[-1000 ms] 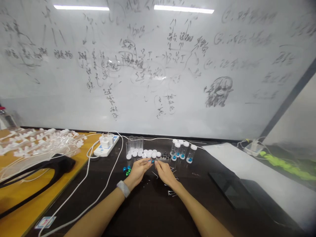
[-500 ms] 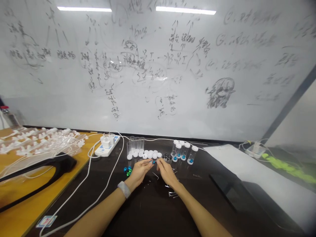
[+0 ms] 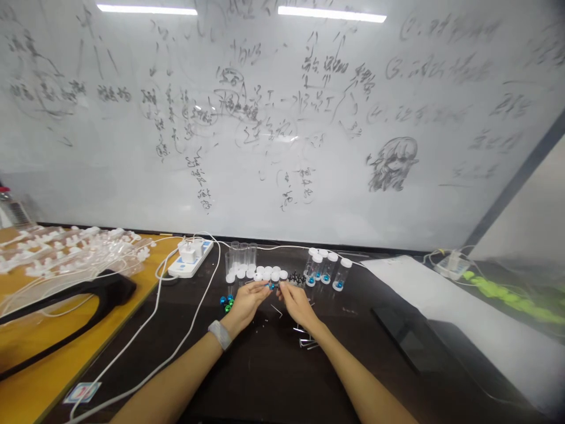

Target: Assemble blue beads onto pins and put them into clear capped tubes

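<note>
My left hand [image 3: 246,303] and my right hand [image 3: 296,304] meet over the dark table [image 3: 265,377], fingertips pinched together. A small blue bead [image 3: 272,287] sits between the left fingertips. The right fingers pinch toward it, and what they hold is too small to name. Just beyond stand several white caps [image 3: 265,274], empty clear vials [image 3: 242,254] and capped vials with blue beads [image 3: 324,271]. Blue and green beads [image 3: 226,302] lie left of my left hand. Thin metal pins [image 3: 306,340] lie by my right wrist.
A white power strip [image 3: 189,259] with cables lies at the back left. Clear plastic bags of white parts [image 3: 66,253] and a black strap [image 3: 79,294] rest on the yellow table. A dark tablet [image 3: 410,338] and white sheet [image 3: 441,306] lie right. A whiteboard [image 3: 282,118] stands behind.
Both hands stay together at the same spot, with only slight finger movement. The view has shifted a little.
</note>
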Motion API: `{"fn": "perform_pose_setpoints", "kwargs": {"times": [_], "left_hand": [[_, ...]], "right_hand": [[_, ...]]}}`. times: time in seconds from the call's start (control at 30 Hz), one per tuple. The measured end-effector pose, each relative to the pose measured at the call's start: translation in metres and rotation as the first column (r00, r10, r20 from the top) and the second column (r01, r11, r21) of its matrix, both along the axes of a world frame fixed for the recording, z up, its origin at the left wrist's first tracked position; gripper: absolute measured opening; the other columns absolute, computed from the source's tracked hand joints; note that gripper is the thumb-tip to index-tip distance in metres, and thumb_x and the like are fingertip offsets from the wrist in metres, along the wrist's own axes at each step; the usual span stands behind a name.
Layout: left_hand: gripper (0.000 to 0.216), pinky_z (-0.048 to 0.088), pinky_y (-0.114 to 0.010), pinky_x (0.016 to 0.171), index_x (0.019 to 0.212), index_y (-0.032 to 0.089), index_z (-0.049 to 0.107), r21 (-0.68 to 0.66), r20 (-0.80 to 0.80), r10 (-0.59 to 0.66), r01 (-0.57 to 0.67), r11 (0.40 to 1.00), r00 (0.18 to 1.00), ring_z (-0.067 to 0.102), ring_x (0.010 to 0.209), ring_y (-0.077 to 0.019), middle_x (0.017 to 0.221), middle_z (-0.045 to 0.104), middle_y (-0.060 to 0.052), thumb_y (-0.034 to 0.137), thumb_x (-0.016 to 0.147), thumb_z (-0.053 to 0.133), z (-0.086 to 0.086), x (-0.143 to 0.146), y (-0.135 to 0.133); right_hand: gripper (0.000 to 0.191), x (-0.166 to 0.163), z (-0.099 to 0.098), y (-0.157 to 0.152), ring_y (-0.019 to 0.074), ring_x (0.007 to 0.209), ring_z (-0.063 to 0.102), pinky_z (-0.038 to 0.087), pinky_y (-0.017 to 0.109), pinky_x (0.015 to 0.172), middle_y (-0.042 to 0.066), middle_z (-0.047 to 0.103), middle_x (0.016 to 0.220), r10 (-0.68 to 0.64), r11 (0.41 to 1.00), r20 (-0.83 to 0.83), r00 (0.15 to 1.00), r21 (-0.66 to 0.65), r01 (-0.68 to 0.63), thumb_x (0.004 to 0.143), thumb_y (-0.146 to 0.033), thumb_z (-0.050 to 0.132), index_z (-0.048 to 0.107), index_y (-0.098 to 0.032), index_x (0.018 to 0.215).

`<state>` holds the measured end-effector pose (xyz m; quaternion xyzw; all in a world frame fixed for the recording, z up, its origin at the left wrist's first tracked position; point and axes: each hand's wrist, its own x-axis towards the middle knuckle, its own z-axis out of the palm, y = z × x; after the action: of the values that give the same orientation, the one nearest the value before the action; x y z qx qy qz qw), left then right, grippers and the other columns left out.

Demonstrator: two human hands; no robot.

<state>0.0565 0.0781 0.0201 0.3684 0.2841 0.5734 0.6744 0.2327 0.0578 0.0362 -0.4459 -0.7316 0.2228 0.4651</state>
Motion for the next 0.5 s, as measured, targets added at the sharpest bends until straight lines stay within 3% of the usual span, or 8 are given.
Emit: {"fn": "perform_pose_setpoints", "kwargs": {"times": [0.17,0.33,0.43,0.5], "left_hand": [[0.035,0.052,-0.034,0.092,0.089,0.012,0.076,0.033,0.004,0.004,-0.004,0.999,1.0,0.071,0.086,-0.019,0.09,0.077,-0.01,0.018,0.057,0.091,0.0029,0.0004,-0.0013],[0.035,0.052,-0.033,0.091,0.089,0.012,0.076,0.053,-0.016,0.008,-0.007,0.999,1.0,0.07,0.085,-0.0184,0.089,0.077,-0.009,0.02,0.059,0.091,0.0049,0.0007,-0.0027],[0.035,0.052,-0.032,0.09,0.089,0.012,0.077,0.061,-0.005,0.004,-0.003,0.998,1.0,0.07,0.086,-0.0181,0.09,0.077,-0.009,0.019,0.059,0.091,0.0052,0.0007,-0.0028],[0.034,0.052,-0.032,0.091,0.089,0.012,0.077,0.061,-0.003,0.002,-0.002,0.998,1.0,0.07,0.087,-0.0182,0.091,0.077,-0.009,0.019,0.059,0.091,0.0056,0.0007,-0.003]], "right_hand": [[0.028,0.0013,0.0004,0.0014,0.0174,0.068,0.059,0.042,0.026,0.066,0.0,0.064,0.075,0.027,0.999,-0.017,0.999,0.029,-0.026,0.097,-0.044,0.047,0.061,-0.02,0.1],[0.043,0.0012,-0.0005,0.0019,0.0182,0.067,0.059,0.043,0.028,0.067,0.002,0.064,0.071,-0.004,1.0,0.007,1.0,0.025,0.004,0.102,-0.044,0.034,0.062,-0.019,0.08],[0.028,0.0014,-0.0014,0.0021,0.0173,0.065,0.058,0.042,0.026,0.064,0.0,0.064,0.074,0.02,0.999,-0.012,1.0,0.048,-0.02,0.098,-0.043,0.045,0.061,-0.02,0.101],[0.026,0.0016,-0.0018,0.0024,0.0171,0.066,0.059,0.042,0.026,0.063,0.0,0.064,0.075,0.036,0.998,-0.007,0.999,0.06,-0.036,0.097,-0.042,0.048,0.06,-0.02,0.101]]}}
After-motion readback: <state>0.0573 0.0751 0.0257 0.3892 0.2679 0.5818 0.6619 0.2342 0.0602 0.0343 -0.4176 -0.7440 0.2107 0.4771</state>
